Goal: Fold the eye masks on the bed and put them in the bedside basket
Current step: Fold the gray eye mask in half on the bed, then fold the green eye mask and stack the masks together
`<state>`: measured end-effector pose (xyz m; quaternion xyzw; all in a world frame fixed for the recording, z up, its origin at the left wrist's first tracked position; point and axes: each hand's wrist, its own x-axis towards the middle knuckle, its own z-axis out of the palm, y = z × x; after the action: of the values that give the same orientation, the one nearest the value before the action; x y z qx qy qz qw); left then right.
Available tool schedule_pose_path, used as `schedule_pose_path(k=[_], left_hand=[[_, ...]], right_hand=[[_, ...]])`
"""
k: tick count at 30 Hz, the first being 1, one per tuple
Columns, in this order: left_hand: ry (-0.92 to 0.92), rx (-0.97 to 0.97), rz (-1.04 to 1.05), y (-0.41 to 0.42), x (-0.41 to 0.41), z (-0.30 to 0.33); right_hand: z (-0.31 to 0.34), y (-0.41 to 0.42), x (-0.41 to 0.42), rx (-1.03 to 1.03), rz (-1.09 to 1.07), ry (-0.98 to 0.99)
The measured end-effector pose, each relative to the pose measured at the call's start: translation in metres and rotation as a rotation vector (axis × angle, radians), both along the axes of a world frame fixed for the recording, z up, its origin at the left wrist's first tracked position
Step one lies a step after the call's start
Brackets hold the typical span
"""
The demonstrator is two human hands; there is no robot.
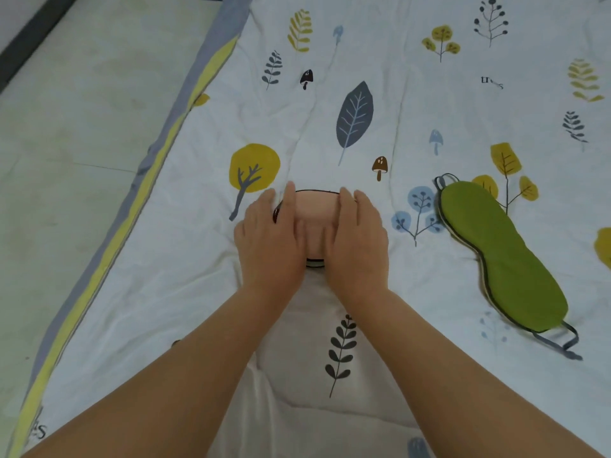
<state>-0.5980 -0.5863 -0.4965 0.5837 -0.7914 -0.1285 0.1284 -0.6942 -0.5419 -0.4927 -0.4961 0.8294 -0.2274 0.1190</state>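
Pressing flat on a pink eye mask (316,219), both hands lie palm down with fingers extended and close together, gripping nothing; the left hand (269,241) covers the mask's left part and the right hand (358,241) its right part, so only the middle strip and the far curved edge of the mask show between and beyond them; whether the mask is doubled over cannot be confirmed, though a dark trim line runs along its far edge and a layered edge shows at its near side between the wrists; a dark strap portion (276,213) shows just beside the left forefinger. The mask rests on a white quilt (413,104) printed with leaves, trees and mushrooms, well in from the quilt's grey and yellow border (139,193). To the right, apart from the hands, a green eye mask (502,252) lies unfolded at full length, angled on the quilt, its grey strap (570,342) trailing from the near end and a loop showing at the far end. Beyond the border, at left, pale floor tiles (66,127) are visible.
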Motion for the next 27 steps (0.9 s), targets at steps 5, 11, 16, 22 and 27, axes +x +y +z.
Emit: schedule_pose_path(k=[5, 11, 16, 22, 27], left_hand=[[-0.218, 0.096, -0.127, 0.004, 0.011, -0.021], [-0.236, 0.160, -0.130, 0.001, 0.010, -0.021], [-0.235, 0.174, -0.100, -0.003, 0.000, 0.004], [-0.125, 0.038, -0.162, 0.002, -0.030, 0.045], [0.041, 0.029, -0.326, 0.022, -0.068, 0.066]], right_hand=[[-0.022, 0.012, -0.005, 0.273, 0.191, 0.119], [-0.024, 0.009, -0.006, 0.314, 0.199, 0.077], [0.003, 0.005, -0.015, 0.273, 0.213, -0.082], [0.036, 0.018, -0.031, 0.018, 0.043, -0.181], [0.046, 0.047, -0.049, -0.018, -0.056, -0.221]])
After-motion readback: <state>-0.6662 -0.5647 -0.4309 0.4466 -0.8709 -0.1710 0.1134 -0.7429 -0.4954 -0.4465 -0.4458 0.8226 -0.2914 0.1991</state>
